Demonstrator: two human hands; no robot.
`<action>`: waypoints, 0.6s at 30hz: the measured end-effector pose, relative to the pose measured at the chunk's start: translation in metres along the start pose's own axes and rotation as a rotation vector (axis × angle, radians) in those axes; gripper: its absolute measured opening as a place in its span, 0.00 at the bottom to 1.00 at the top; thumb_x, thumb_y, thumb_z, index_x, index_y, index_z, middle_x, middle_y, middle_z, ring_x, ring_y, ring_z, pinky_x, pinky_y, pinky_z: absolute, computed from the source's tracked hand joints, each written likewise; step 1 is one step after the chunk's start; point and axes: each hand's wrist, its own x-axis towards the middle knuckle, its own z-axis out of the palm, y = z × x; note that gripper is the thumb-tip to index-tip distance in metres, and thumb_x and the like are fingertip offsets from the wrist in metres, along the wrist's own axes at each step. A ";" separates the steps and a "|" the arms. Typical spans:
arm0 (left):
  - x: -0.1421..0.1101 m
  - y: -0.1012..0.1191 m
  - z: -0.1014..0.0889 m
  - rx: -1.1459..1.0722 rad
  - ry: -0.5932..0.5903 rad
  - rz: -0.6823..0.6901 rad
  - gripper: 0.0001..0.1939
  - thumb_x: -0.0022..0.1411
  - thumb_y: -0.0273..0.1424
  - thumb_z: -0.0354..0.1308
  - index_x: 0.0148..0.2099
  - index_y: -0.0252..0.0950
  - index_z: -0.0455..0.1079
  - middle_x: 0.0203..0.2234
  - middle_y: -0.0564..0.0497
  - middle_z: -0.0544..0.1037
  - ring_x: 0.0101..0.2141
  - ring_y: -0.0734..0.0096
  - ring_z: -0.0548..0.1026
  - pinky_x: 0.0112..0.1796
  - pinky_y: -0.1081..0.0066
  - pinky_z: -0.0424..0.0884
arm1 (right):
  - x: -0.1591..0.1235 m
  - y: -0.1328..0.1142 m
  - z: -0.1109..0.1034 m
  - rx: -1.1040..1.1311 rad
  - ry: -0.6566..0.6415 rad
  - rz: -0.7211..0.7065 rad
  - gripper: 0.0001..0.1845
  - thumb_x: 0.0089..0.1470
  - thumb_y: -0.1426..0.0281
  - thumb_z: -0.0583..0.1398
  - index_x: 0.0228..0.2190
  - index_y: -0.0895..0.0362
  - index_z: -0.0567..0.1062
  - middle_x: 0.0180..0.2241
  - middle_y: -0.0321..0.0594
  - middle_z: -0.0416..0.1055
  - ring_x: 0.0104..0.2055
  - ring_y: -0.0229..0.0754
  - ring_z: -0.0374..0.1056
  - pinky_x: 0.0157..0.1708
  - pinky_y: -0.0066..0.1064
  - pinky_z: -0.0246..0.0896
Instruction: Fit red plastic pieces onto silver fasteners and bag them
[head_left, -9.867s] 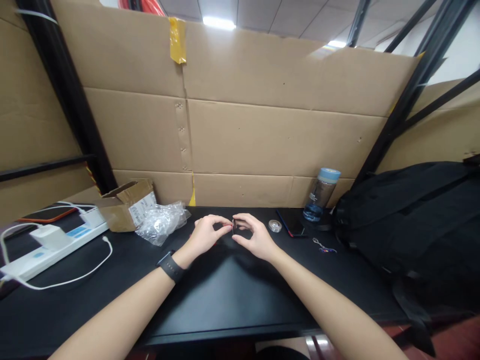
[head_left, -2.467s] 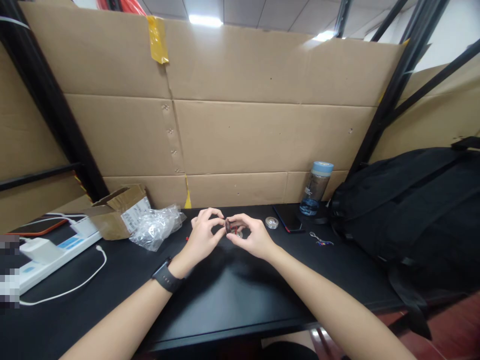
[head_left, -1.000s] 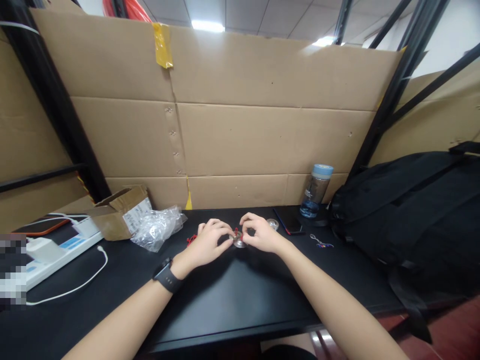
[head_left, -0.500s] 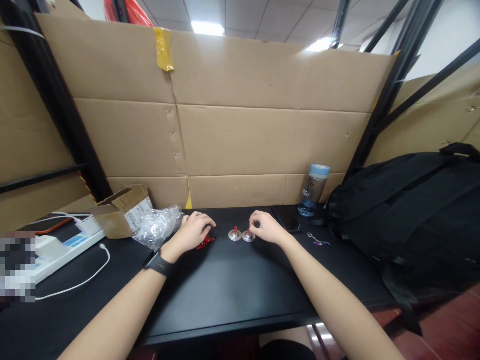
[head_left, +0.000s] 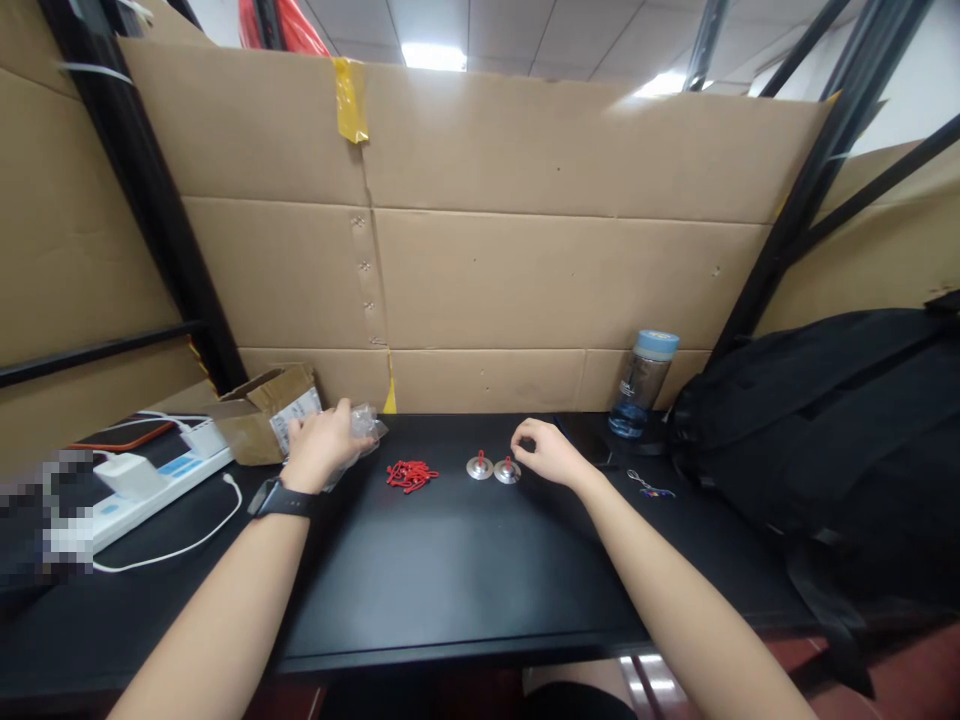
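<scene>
Near the back edge of the surface (head_left: 450, 580), I see the left hand (head_left: 321, 447) half-open on clear plastic (head_left: 364, 421), the right hand (head_left: 550, 454) curled beside metal discs (head_left: 507, 475), both holds unclear.

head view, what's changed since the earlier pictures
The left hand has moved left, away from the red pieces, onto the plastic bag. Both hands have let go at the middle, where two metal discs now sit side by side on the table; the right hand is just beside them. The bottle, backpack and cardboard box stayed put.
</scene>
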 end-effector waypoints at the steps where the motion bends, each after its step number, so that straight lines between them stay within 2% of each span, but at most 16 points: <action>1: 0.000 -0.001 0.000 -0.002 -0.028 -0.012 0.33 0.55 0.51 0.60 0.56 0.35 0.65 0.43 0.35 0.80 0.49 0.36 0.73 0.48 0.49 0.61 | 0.000 0.000 0.000 -0.001 -0.006 0.002 0.05 0.52 0.76 0.62 0.27 0.56 0.78 0.34 0.39 0.73 0.37 0.41 0.69 0.42 0.31 0.62; 6: -0.002 0.001 0.003 -0.031 -0.088 -0.027 0.28 0.57 0.46 0.59 0.56 0.36 0.66 0.44 0.36 0.80 0.49 0.39 0.75 0.49 0.48 0.59 | 0.000 -0.001 0.001 -0.003 -0.016 0.008 0.05 0.52 0.75 0.62 0.27 0.56 0.78 0.34 0.39 0.73 0.37 0.41 0.69 0.42 0.30 0.62; 9: -0.002 -0.002 0.003 -0.040 -0.075 -0.045 0.22 0.57 0.39 0.57 0.53 0.39 0.70 0.45 0.37 0.81 0.49 0.41 0.76 0.50 0.49 0.60 | 0.000 0.000 0.001 0.003 -0.016 0.001 0.05 0.52 0.76 0.61 0.28 0.56 0.78 0.34 0.39 0.74 0.37 0.40 0.69 0.42 0.30 0.62; 12: 0.001 -0.007 0.002 -0.045 -0.073 -0.046 0.20 0.55 0.34 0.56 0.50 0.41 0.74 0.46 0.38 0.81 0.50 0.42 0.76 0.51 0.49 0.61 | 0.001 0.002 0.001 0.010 -0.015 -0.009 0.06 0.52 0.76 0.61 0.28 0.56 0.78 0.34 0.39 0.74 0.37 0.40 0.69 0.42 0.30 0.62; 14: 0.004 -0.012 0.001 -0.057 -0.099 -0.035 0.20 0.55 0.36 0.57 0.50 0.41 0.74 0.48 0.38 0.80 0.50 0.42 0.75 0.51 0.49 0.61 | 0.001 0.003 0.002 0.010 -0.011 -0.012 0.05 0.53 0.76 0.61 0.28 0.56 0.78 0.34 0.39 0.74 0.37 0.40 0.69 0.42 0.30 0.62; 16: 0.006 -0.019 0.001 -0.076 -0.147 -0.029 0.22 0.54 0.43 0.60 0.50 0.41 0.74 0.50 0.37 0.80 0.51 0.40 0.75 0.51 0.49 0.61 | 0.001 0.004 0.003 0.008 -0.007 -0.015 0.06 0.53 0.76 0.61 0.28 0.56 0.78 0.34 0.39 0.74 0.37 0.39 0.69 0.42 0.30 0.62; 18: 0.008 -0.026 0.004 -0.107 -0.197 -0.007 0.29 0.47 0.50 0.65 0.48 0.40 0.75 0.48 0.35 0.80 0.50 0.35 0.74 0.51 0.46 0.62 | 0.000 0.004 0.003 0.007 -0.007 -0.015 0.06 0.53 0.76 0.61 0.28 0.56 0.78 0.34 0.39 0.74 0.37 0.40 0.69 0.42 0.30 0.62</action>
